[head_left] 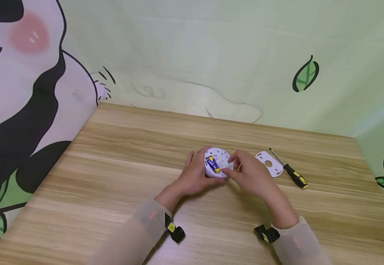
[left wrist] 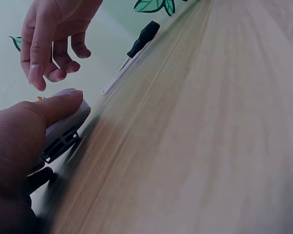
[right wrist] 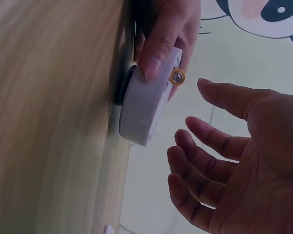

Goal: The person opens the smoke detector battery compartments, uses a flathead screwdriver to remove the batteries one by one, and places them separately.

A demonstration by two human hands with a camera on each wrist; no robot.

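Observation:
My left hand grips a round white smoke detector by its rim, just above the table. Its back faces up, and a blue and yellow battery lies in the compartment there. From the side, the right wrist view shows the detector's thick white body and a yellow-ringed battery end standing out at its back. Beside it hovers my right hand, fingers loosely bent and holding nothing. In the right wrist view a gap separates those fingertips from the detector.
On the wooden table, right of the hands, lies a white mounting plate with a round central hole. A black and yellow screwdriver lies next to it, its tip pointing toward the back. A printed wall sheet rises behind the table.

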